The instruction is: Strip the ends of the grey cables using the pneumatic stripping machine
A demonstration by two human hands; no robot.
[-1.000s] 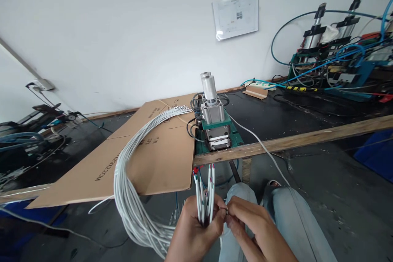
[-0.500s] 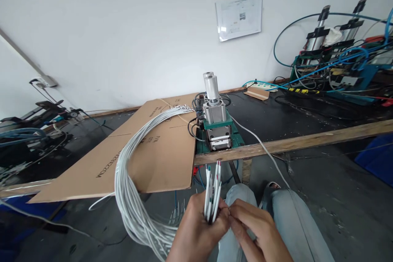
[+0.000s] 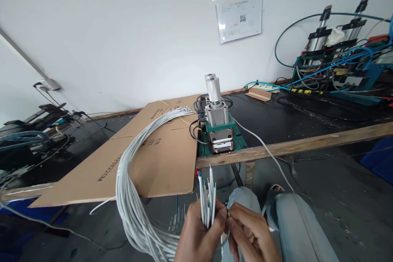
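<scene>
My left hand (image 3: 201, 227) is closed around a bunch of white cables (image 3: 208, 198), whose cut ends point up with small coloured wire tips showing. Close beside it, my right hand (image 3: 250, 229) pinches the end of one white cable between thumb and fingers, against the left thumb. That cable's end is small and mostly covered by the fingertips. A thick bundle of white cables (image 3: 129, 196) curves from a flat cardboard sheet (image 3: 166, 168) down behind my left wrist. Ahead of both hands, a small pneumatic machine (image 3: 217, 123) with a silver cylinder stands at the bench edge.
The black bench (image 3: 276, 118) has a wooden front edge (image 3: 307, 142). At the right are more pneumatic machines (image 3: 319, 45) with blue hoses; another device (image 3: 39, 118) sits at the left. A grey cord (image 3: 273, 159) hangs past my knees. Papers (image 3: 241, 18) hang on the wall.
The cable bunch in my left hand has tilted and shifted slightly left. My right fingers remain at the cable end beside the left thumb, where a cable loop now shows below. The view has shifted slightly.
</scene>
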